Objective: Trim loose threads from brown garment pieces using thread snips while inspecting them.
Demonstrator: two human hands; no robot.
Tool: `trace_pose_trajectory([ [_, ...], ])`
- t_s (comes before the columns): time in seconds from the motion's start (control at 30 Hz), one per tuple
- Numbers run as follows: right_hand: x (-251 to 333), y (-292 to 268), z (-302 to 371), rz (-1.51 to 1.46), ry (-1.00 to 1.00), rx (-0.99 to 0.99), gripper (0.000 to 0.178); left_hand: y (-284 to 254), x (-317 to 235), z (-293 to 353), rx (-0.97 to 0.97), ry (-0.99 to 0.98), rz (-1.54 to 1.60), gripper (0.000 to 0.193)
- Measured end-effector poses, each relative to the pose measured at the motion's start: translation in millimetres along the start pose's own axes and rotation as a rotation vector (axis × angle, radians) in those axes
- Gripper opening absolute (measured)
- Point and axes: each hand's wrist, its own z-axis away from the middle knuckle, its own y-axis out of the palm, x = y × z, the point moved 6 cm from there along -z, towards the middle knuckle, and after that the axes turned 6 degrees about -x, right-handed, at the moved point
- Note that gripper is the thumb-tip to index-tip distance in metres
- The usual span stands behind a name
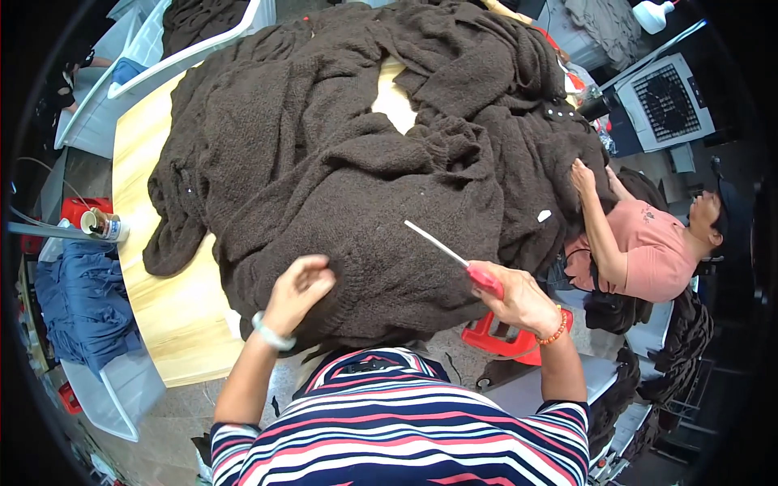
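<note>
A large dark brown knitted garment [381, 211] lies bunched in front of me, with more brown knitwear heaped beyond it. My right hand [523, 300] is closed around the red handle of a tool [436, 243] with a long, thin, pale metal blade. That blade points away and to the left, over the knit; whether it is one blade or two closed together, I cannot tell. Just above the garment's near left part is my left hand [300, 292]. Its fingers are loosely bent, a gap shows between thumb and forefinger, and nothing is visible in it.
Under the knitwear is a pale wooden table [174, 340]. A co-worker in a pink shirt [648, 243] handles brown knit at the right. Blue cloth [85, 300] fills a bin at the left, near a small jar [105, 225]. A red plastic object [502, 336] lies below my right hand.
</note>
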Motion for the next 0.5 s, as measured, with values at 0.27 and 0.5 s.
trace_pose_trajectory([
  [0.27, 3.3, -7.5, 1.3, 0.124, -0.052, 0.079, 0.043, 46.8, -30.1, -28.6, -0.242, 0.403, -0.311, 0.024],
  [0.5, 16.1, -10.9, -8.3, 0.217, -0.137, 0.35, 0.041, 55.9, -30.6, 33.8, -0.504, 0.523, -1.115, 0.042],
])
